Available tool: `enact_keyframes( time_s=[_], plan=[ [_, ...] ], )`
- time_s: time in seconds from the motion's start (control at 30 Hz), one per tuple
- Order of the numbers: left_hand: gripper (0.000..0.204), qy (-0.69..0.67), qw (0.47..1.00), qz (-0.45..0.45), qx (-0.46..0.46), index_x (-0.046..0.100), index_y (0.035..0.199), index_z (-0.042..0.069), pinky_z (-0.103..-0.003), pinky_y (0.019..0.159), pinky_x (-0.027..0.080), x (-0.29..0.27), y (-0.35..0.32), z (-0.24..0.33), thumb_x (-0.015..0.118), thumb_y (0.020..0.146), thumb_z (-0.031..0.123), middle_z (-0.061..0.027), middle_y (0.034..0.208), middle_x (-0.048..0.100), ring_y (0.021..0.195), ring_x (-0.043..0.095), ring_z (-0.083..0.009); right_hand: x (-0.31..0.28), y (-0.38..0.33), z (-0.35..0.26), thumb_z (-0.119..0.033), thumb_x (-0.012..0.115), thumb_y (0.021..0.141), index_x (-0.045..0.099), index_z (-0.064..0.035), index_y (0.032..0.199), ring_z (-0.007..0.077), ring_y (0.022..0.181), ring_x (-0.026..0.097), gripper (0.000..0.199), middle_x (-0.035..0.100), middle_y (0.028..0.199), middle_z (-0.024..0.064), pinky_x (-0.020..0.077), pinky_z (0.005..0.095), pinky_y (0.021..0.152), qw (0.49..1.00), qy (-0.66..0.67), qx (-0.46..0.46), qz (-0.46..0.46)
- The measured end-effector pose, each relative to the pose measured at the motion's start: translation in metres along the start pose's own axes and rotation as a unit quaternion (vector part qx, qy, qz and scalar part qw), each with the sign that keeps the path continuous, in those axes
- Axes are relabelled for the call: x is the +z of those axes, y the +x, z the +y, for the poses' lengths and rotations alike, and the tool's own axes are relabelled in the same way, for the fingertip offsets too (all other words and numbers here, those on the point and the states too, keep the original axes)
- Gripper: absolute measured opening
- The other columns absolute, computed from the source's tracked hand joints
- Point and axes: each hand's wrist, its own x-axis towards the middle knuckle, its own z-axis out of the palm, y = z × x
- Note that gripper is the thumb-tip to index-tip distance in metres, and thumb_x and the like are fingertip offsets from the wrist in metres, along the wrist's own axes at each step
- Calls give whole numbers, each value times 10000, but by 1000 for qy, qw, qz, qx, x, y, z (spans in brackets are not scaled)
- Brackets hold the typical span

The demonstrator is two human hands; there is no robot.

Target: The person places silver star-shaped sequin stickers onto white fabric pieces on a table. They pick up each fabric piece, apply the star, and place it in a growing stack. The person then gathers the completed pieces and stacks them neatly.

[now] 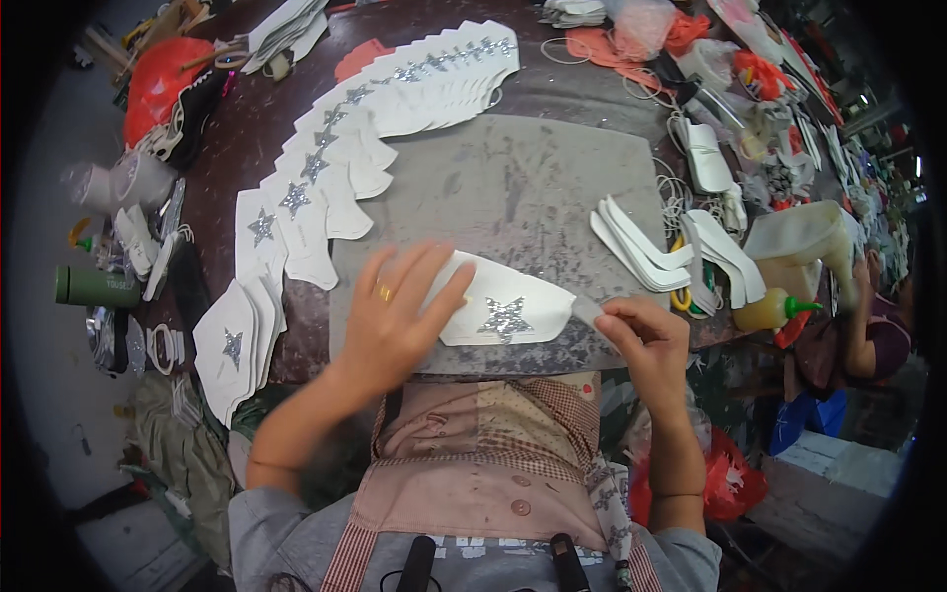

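A white shoe-upper piece (533,286) with a silver glitter star lies on the grey board (493,187) in front of me. Over its left end is my left hand (400,306), fingers spread and slightly blurred, a ring on one of them. My right hand (646,340) pinches a small grey strip (588,310) at the piece's right tip. Whether the strip is joined to the piece I cannot tell. More star pieces (316,163) overlap in a curved row along the board's left and far sides. Another stack of them (237,345) sits at the near left.
White curved strips (636,252) are stacked on the right, beside yellow-handled scissors (679,296). Further right stand a glue bottle (769,309) and a pale plastic container (789,237). A green cylinder (94,286) is at the far left. Another person's arm (863,316) shows at the right edge.
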Motion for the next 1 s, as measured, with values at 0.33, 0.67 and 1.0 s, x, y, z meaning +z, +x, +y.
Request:
enact_keyframes(
  time_s=[0.33, 0.67, 1.0],
  plan=[
    [539, -143, 978, -57, -142, 526, 1319, -4, -492, 1070, 393, -2, -88, 33, 740, 840, 121, -114, 1315, 636, 1225, 595, -280, 69, 46, -22, -154, 769, 840, 732, 7, 889, 141, 586, 573, 172, 657, 671, 95, 442, 275, 563, 943, -106, 39, -312],
    [715, -179, 972, -44, -146, 381, 1398, 19, -514, 1118, 333, 2, -95, 32, 782, 818, 137, -135, 1354, 621, 1291, 554, -304, 74, 51, -34, -137, 752, 867, 732, 39, 876, 46, 565, 498, 177, 617, 624, 23, 409, 245, 521, 931, -135, 122, -317],
    [681, -198, 967, -15, -159, 409, 1356, 35, -522, 1106, 348, 4, -100, 35, 793, 799, 107, -130, 1346, 623, 1257, 573, -314, 76, 52, -33, -128, 752, 869, 730, 45, 873, 45, 560, 500, 175, 631, 632, 32, 419, 239, 523, 933, -133, 117, -313]
  ],
)
